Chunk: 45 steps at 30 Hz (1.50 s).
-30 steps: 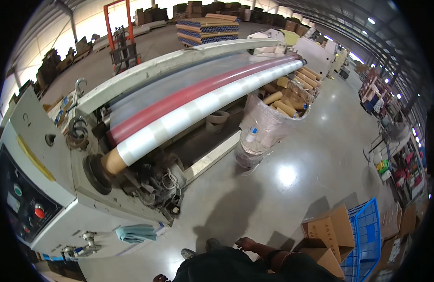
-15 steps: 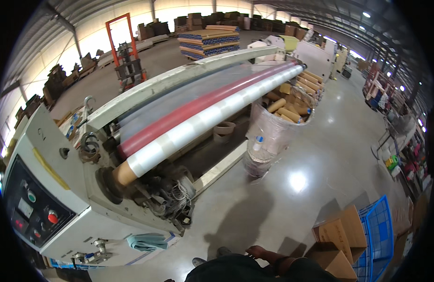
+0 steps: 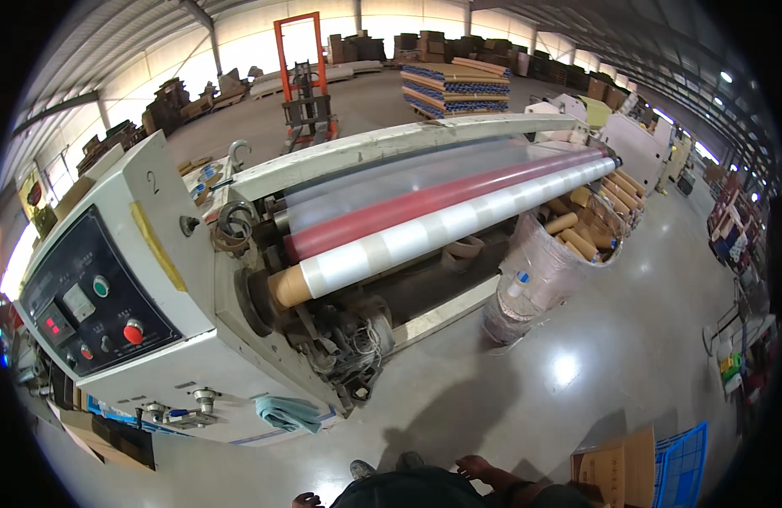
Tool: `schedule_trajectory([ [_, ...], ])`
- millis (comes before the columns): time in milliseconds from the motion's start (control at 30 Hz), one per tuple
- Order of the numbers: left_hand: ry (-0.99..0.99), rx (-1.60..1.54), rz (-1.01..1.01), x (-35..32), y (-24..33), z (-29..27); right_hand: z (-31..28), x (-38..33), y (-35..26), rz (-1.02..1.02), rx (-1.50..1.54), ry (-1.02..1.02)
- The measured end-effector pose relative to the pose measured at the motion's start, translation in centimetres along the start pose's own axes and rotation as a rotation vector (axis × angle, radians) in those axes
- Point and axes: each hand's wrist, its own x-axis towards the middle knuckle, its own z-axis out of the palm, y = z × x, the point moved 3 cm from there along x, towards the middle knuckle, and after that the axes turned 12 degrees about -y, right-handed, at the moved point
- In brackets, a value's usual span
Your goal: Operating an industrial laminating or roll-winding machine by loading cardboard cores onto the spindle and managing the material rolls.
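Observation:
My right hand (image 3: 474, 466) hangs low by my body with its fingers loosely apart and nothing in it. At the bottom edge only part of my left hand (image 3: 306, 500) shows; its fingers look loose and hold nothing I can see. Both hands are apart from the machine. In front of me lies a long white film roll (image 3: 442, 224) on a brown cardboard core (image 3: 289, 287), beside a red roller (image 3: 433, 203). At the machine's left end is a dark control panel (image 3: 95, 288) with buttons. A teal cloth (image 3: 288, 414) hangs on its lower front edge.
A film-wrapped bin (image 3: 526, 292) of cardboard tubes stands by the machine's right part. Cardboard boxes (image 3: 615, 466) and a blue plastic crate (image 3: 680, 461) are at lower right. Behind the machine stand an orange pallet stacker (image 3: 302, 85) and stacked rolls (image 3: 454, 89).
My view has turned left, so the machine sits further right and more of its control panel shows. More of my left hand has come into view. The white roll looks unchanged.

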Motion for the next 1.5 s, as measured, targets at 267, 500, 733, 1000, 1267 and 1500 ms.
schedule_trajectory([
  [267,0.001,-0.020,0.036,3.6,-4.4,-2.6,-0.4,0.1,-0.7,0.026,-0.007,0.001],
  [500,0.015,0.001,0.014,4.4,-3.9,-2.8,-0.4,-0.4,-0.9,0.035,0.050,0.009],
  [733,-0.044,-0.006,0.013,4.9,-3.8,-2.8,-0.9,0.6,0.4,0.035,0.052,0.010],
  [1000,-0.051,-0.087,0.016,4.9,-5.3,-3.2,-0.9,0.9,1.0,-0.001,0.059,-0.014],
  [1267,-0.086,-0.183,0.051,4.5,-6.4,-3.4,-0.4,0.6,0.8,-0.001,0.081,-0.026],
  [1500,-0.012,-0.081,0.012,3.2,-6.0,-2.5,-0.9,1.2,1.4,-0.005,0.084,-0.043],
])
